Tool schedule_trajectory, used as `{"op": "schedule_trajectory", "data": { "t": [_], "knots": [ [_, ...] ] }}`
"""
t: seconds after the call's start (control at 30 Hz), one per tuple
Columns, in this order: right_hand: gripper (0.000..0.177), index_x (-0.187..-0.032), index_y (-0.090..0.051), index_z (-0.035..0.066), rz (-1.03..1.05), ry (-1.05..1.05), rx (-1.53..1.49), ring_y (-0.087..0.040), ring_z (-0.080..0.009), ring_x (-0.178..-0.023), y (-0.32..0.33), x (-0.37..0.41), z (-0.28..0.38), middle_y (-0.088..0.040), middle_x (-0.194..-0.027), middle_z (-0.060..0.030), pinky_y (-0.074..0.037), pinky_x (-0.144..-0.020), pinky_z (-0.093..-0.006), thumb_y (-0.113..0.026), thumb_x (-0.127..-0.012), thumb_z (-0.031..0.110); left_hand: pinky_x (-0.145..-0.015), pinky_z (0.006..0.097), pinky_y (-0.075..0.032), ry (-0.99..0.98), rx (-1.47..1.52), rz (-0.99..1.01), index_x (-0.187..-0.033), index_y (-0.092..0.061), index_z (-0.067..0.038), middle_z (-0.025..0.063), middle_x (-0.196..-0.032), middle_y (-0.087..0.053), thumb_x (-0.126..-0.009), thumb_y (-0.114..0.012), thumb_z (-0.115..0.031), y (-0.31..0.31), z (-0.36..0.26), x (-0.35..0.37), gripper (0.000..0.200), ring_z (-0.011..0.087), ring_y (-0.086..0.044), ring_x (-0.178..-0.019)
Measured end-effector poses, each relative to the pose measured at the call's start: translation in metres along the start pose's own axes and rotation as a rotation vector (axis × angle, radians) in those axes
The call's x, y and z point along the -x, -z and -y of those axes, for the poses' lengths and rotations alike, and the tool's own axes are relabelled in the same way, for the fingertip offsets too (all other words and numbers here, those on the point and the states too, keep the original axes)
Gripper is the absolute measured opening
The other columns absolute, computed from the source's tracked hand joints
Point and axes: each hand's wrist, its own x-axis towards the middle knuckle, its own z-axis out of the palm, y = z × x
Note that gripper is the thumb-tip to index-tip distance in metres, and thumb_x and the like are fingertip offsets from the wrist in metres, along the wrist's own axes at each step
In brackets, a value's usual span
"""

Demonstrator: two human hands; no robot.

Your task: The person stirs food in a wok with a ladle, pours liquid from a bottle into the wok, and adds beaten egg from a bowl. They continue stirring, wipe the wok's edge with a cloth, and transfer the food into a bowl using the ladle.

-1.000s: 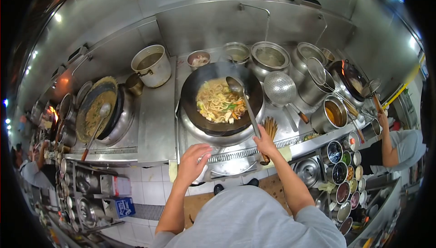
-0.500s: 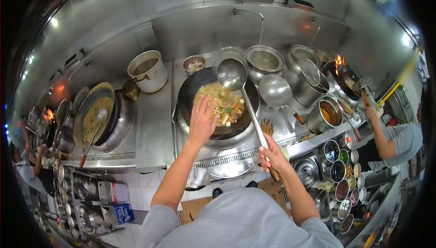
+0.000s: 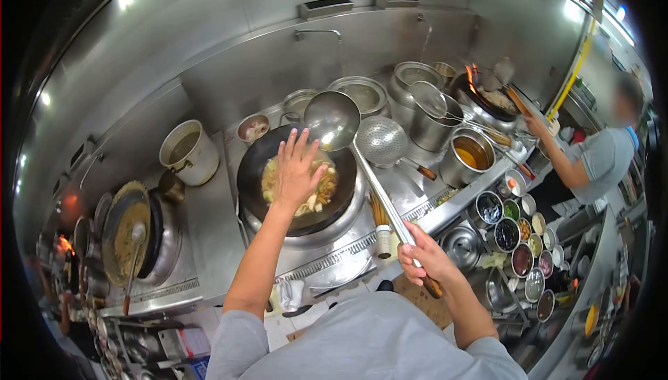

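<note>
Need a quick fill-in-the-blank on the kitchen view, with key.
1. The right hand grips the ladle by its ____.
2. The left hand is ____ (open/fisted).
3. The perforated strainer sits to the ____ of the central wok.
4. The right-side co-worker's sleeve is coloured ____.
Missing words: handle; open; right; gray.

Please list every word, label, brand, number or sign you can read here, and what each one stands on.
None can be read.
Brush: any print on its handle is too small to read.
Blue box: any print is too blurred to read.
</note>
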Motion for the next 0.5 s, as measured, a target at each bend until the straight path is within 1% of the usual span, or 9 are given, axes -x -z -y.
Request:
{"op": "schedule_trajectory", "data": {
  "t": [0.1, 0.23, 0.33, 0.5],
  "knots": [
    [0.064, -0.149, -0.016, 0.014, -0.053, 0.023, -0.001, -0.036, -0.0058, -0.042, 0.007, 0.017, 0.007, -0.042, -0.074, -0.0031, -0.038, -0.035, -0.0236, -0.052, -0.096, 0.014, -0.112, 0.0532, -0.023, -0.05, 0.038, 0.018, -0.129, -0.054, -0.007, 0.013, -0.147, -0.035, -0.082, -0.068, -0.03, -0.014, -0.018, -0.017, 0.054, 0.0342, -0.025, -0.14],
    [0.063, -0.149, -0.016, 0.014, -0.11, 0.057, -0.007, -0.036, -0.0056, -0.042, 0.025, 0.033, 0.012, -0.042, -0.074, -0.0028, -0.038, -0.035, -0.0234, -0.051, -0.096, 0.013, -0.111, 0.0534, -0.023, -0.113, 0.072, 0.03, -0.127, -0.056, -0.007, 0.0132, -0.147, -0.035, -0.082, -0.068, -0.03, -0.032, -0.041, -0.039, 0.053, 0.0346, -0.025, -0.14],
    [0.064, -0.149, -0.016, 0.013, -0.15, 0.052, 0.042, -0.036, -0.0055, -0.042, 0.036, 0.042, 0.016, -0.043, -0.074, -0.0029, -0.038, -0.035, -0.0235, -0.051, -0.095, 0.012, -0.111, 0.0537, -0.024, -0.158, 0.096, 0.027, -0.126, -0.057, -0.007, 0.0135, -0.147, -0.036, -0.081, -0.069, -0.031, -0.046, -0.057, -0.054, 0.052, 0.0351, -0.026, -0.139],
    [0.066, -0.148, -0.016, 0.013, -0.192, 0.062, 0.059, -0.036, -0.0058, -0.042, 0.057, 0.047, 0.021, -0.041, -0.072, -0.0024, -0.038, -0.035, -0.0239, -0.053, -0.094, 0.012, -0.111, 0.0536, -0.024, -0.224, 0.135, 0.093, -0.122, -0.059, -0.01, 0.0136, -0.146, -0.037, -0.081, -0.069, -0.031, -0.067, -0.081, -0.077, 0.046, 0.037, -0.027, -0.138]
  ]
}}
